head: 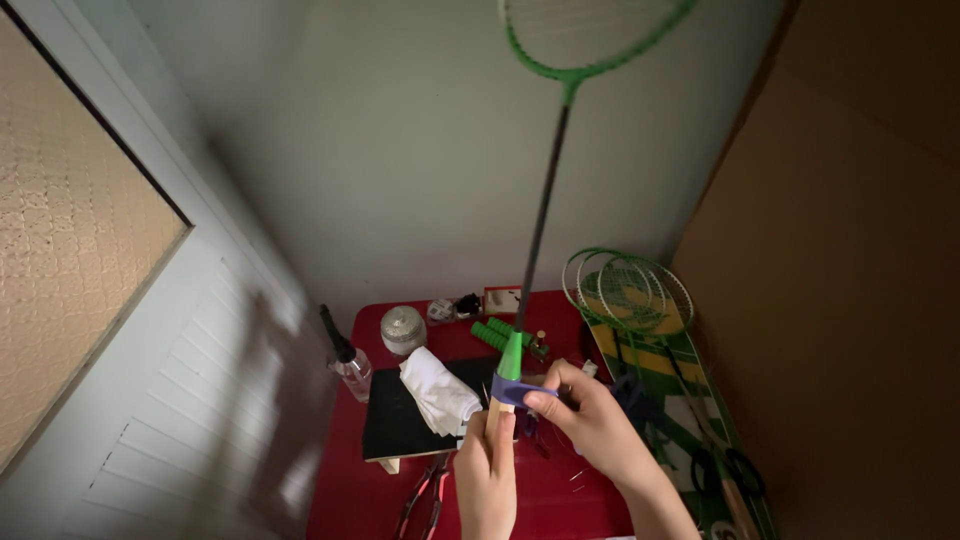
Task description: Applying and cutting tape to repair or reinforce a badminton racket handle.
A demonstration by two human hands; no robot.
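Head view, two hands (487, 480) (590, 420), one upright racket (541, 215), three rackets stacked (628, 290)

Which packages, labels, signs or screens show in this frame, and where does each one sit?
Racket bag: right of the red table, long, printed green, yellow and white, rackets on it.
Small card or box: back of the table, flat, red rim with pale face, print too small to tell.
No signs or screens.

A green badminton racket (541, 215) stands upright, its bare wooden handle in the left hand (487, 480). The right hand (590, 415) presses purple grip tape (512, 391) against it.
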